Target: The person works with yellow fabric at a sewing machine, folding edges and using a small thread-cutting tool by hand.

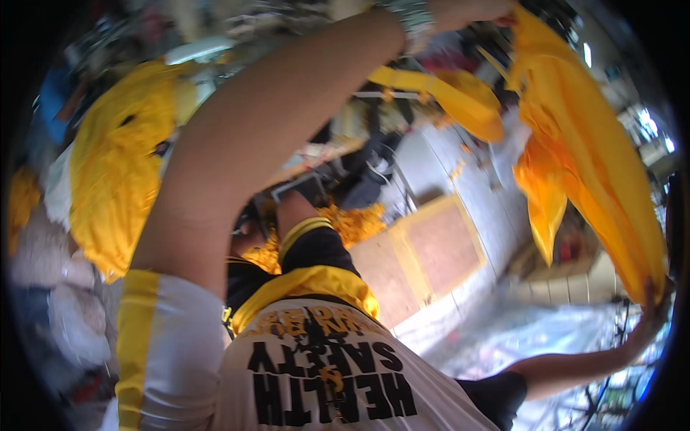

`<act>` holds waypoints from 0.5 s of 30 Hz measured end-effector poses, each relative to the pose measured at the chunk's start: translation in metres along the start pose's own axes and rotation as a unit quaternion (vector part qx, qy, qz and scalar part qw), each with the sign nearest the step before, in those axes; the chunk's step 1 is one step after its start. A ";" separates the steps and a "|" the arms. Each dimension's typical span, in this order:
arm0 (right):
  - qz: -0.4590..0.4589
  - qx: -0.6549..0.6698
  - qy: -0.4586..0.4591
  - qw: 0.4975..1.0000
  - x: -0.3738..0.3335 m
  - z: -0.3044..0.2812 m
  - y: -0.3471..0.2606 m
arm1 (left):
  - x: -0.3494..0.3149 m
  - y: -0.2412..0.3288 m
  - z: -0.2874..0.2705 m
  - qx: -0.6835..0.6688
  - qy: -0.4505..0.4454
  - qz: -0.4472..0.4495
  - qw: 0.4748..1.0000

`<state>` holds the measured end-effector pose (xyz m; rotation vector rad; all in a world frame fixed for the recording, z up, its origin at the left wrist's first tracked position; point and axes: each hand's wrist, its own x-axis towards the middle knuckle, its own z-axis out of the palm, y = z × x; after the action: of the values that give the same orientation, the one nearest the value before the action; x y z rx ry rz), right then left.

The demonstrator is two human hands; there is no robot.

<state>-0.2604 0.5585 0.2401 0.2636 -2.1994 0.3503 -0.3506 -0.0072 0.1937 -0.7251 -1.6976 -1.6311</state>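
A yellow cloth [575, 129] hangs stretched between my two hands at the far right, with a looser orange-yellow flap dangling from its inner side. My left hand [489, 10] reaches across to the top edge, partly cut off by the picture rim, closed on the upper end of the cloth. At the right rim my right hand [652, 305], small and dim, is closed on the lower end. Another strip of yellow cloth [460, 104] hangs just left of the held one, apart from it. How the fingers lie is blurred.
Yellow fabric [118, 165] is heaped at the left beside clear plastic bags [79, 323]. Orange scraps [352, 226] lie on the floor by my legs, next to a flat cardboard box [420, 255] with tape. White floor tiles [438, 165] show beyond. Clear plastic [532, 341] lies at the lower right.
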 end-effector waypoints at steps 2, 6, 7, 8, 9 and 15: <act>0.064 0.050 -0.114 0.990 -0.061 0.004 0.018 | -0.047 -0.013 0.032 0.158 -0.060 -0.063 0.984; 0.135 0.272 -0.464 0.833 -0.132 0.110 -0.006 | -0.156 -0.104 0.051 0.273 -0.175 -0.046 0.945; 0.197 0.144 -0.596 0.765 -0.137 0.150 -0.043 | -0.201 -0.124 0.052 0.278 -0.202 -0.060 0.937; 0.307 0.120 -0.625 0.707 -0.180 0.185 -0.021 | -0.240 -0.136 0.061 0.281 -0.238 -0.073 0.927; 0.311 0.187 -0.684 0.633 -0.213 0.214 -0.031 | -0.276 -0.138 0.067 0.260 -0.251 -0.177 0.915; 0.161 0.078 -0.892 0.415 -0.388 0.296 -0.063 | -0.434 -0.160 0.026 0.345 -0.397 -0.315 0.790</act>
<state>-0.2267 0.4238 -0.2318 0.3585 -4.4723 0.6033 -0.2060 0.0320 -0.2447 -0.4939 -3.1759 -0.8829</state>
